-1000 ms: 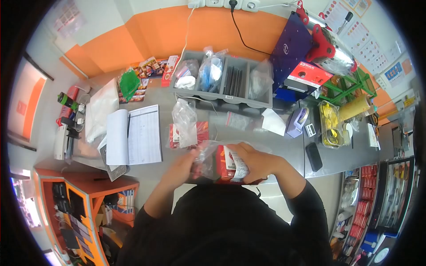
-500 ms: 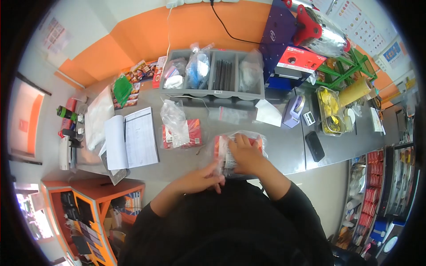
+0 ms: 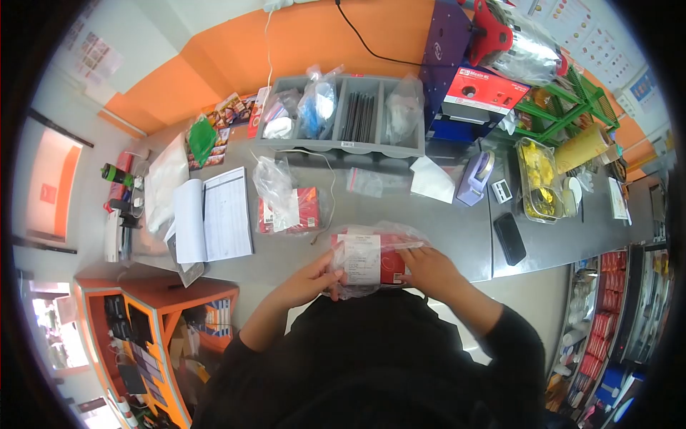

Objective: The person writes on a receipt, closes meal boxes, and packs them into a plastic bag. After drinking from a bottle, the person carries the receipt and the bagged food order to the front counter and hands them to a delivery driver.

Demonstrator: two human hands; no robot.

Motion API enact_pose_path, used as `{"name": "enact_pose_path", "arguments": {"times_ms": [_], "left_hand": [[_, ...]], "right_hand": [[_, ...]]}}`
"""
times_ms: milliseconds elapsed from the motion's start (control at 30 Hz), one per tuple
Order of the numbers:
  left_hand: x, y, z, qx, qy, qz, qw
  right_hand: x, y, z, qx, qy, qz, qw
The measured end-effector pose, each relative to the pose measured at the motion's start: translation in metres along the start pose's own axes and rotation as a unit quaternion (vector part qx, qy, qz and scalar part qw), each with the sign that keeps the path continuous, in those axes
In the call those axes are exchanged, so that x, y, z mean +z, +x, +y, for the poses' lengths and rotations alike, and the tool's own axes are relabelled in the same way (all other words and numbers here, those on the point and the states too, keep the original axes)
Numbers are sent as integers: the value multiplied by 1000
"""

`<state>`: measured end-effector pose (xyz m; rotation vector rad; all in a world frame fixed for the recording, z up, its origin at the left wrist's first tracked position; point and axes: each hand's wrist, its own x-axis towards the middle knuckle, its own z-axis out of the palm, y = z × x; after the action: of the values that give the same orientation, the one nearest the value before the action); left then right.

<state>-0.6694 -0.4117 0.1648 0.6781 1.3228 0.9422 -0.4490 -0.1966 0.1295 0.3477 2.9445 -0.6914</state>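
Note:
A red box (image 3: 391,262) in a clear plastic bag (image 3: 407,232) is at the counter's front edge, close to my body. A printed white receipt (image 3: 362,259) covers its left half. My left hand (image 3: 309,279) grips the bag at the box's left end, thumb and fingers closed on it. At the opposite end, my right hand (image 3: 431,271) holds the box through the plastic, its fingers over the right side. Beyond my left hand, a second red box (image 3: 307,207) lies on the counter inside another clear bag (image 3: 274,187).
A grey divided bin (image 3: 343,147) with bagged items and dark sticks stands at the back. An open notebook (image 3: 227,214) lies left. To the right are a tape dispenser (image 3: 473,182), a phone (image 3: 509,239) and a red-and-blue sealing machine (image 3: 486,91). A cord (image 3: 329,207) crosses the counter.
The bagged box has shifted toward my body and its receipt now shows fully. My right hand has moved from on top of the box to its right end.

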Motion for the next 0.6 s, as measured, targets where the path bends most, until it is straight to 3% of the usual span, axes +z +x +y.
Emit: {"name": "enact_pose_path", "arguments": {"times_ms": [100, 167, 267, 333, 400, 467, 600], "left_hand": [[-4, 16, -41, 7, -60, -17, 998], [-7, 26, -64, 6, -52, -9, 999], [-6, 35, -84, -5, -67, 25, 997], [-1, 37, -84, -15, -91, 48, 995], [9, 42, -80, 41, -131, 109, 984], [15, 46, -81, 69, -121, 136, 981], [18, 57, -75, 147, -60, 161, 974]], "right_hand": [[-16, -37, 20, -45, -72, -46, 995], [-12, -51, 35, -154, -143, -121, 970], [-15, -56, 51, -226, -202, -132, 944], [-39, -51, 45, -226, -193, -107, 949], [-66, -49, 31, -229, -184, -82, 952], [-84, -48, 20, -179, -43, 17, 983], [-82, -46, 35, -71, -99, 129, 984]]}}
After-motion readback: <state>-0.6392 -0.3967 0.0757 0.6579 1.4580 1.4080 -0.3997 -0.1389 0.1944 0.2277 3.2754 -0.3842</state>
